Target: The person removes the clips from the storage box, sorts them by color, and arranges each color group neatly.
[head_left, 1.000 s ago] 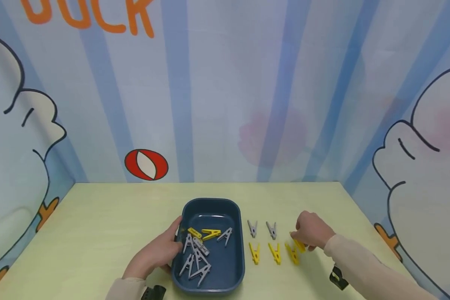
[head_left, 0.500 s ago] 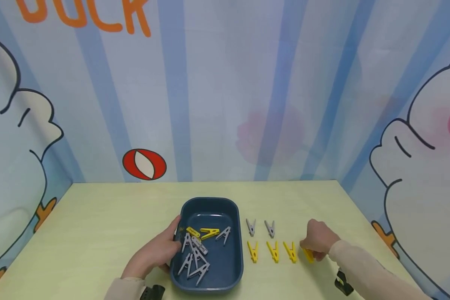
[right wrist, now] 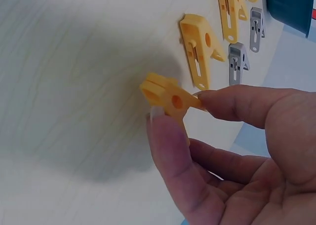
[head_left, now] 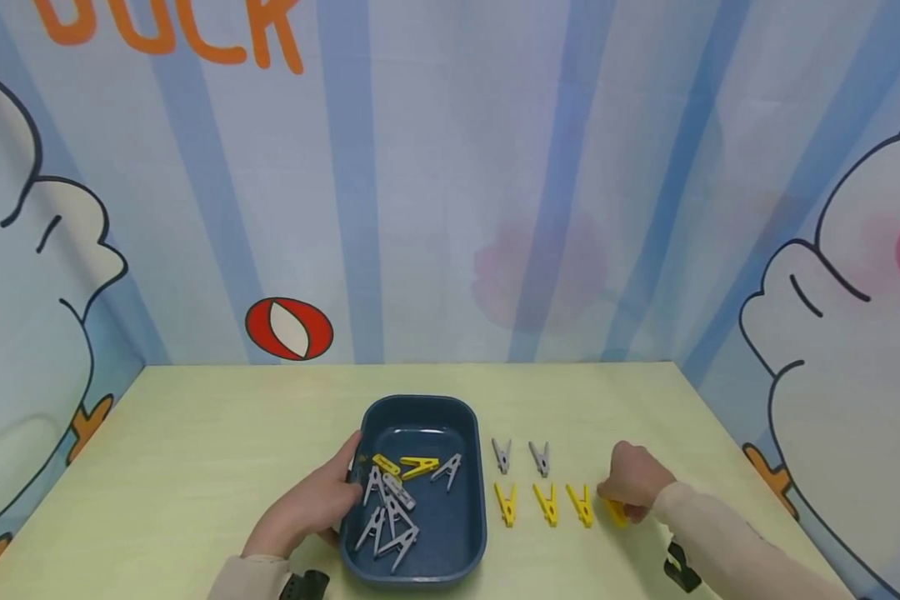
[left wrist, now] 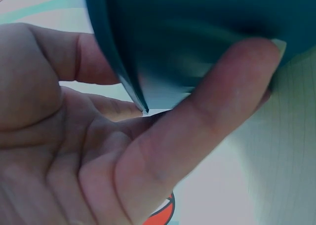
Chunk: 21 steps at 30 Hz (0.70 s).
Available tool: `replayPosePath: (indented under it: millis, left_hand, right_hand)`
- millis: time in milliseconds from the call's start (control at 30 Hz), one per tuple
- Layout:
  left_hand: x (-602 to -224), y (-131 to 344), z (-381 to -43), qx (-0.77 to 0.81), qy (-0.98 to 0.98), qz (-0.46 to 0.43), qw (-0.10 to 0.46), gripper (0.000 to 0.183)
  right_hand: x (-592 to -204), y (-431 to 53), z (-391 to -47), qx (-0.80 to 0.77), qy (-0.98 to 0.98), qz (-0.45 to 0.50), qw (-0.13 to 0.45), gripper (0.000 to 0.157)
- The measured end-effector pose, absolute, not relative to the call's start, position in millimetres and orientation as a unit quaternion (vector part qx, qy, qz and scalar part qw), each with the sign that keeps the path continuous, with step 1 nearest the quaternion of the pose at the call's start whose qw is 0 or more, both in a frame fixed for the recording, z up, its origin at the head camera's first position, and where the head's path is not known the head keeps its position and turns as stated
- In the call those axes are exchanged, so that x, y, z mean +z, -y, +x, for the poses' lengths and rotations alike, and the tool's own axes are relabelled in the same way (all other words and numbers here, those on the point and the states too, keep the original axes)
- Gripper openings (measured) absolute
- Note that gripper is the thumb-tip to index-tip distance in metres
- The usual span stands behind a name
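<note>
My left hand [head_left: 311, 504] grips the left side of a dark blue plastic tub [head_left: 461, 558], its fingers at the wall in the left wrist view. Inside lie several grey clothespins [head_left: 399, 546] and two yellow clothespins [head_left: 420, 467]. At the right, my right hand [head_left: 639, 477] pinches a yellow clothespin [right wrist: 177, 99] between thumb and fingers, close over the table. Left of it, three yellow clothespins [head_left: 547, 505] form a row, and two grey clothespins [head_left: 540, 458] lie behind them. In the head view my fingers partly hide the pinched clothespin.
A pale yellow table [head_left: 232, 442] carries everything. Behind it hangs a blue-striped cloth backdrop [head_left: 450, 208] with cartoon prints, and similar printed panels rise at both sides.
My right hand has moved slightly right and toward me with the yellow clothespin, to the right end of the yellow row, then stayed nearly still. My left hand keeps its grip on the tub.
</note>
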<state>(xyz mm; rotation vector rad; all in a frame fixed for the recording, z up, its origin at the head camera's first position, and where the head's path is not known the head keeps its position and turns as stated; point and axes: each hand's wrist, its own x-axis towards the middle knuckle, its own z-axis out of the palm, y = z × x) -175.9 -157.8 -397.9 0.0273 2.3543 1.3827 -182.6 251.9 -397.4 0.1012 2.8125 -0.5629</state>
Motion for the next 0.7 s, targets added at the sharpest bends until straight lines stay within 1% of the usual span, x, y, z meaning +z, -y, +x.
replayPosePath:
  millis: [133,400,700]
  left_hand:
    - [-399.2,158.8,-175.5,0.494,-0.845,0.009,0.205,0.078]
    - [-399.8,155.7,-175.9,0.499,-0.844,0.015,0.198,0.079]
    - [-396.3,158.1,-176.6,0.494,-0.846,0.013,0.201,0.078]
  right_hand:
    - [-398.9,-250.0,-183.3,-0.189,-0.971,0.039,0.139,0.027]
    - [-401.2,-250.5,-181.4,-0.185,-0.974,0.026,0.124,0.030]
    - [-400.8,-246.5,-185.7,-0.193,-0.973,0.022,0.124,0.029]
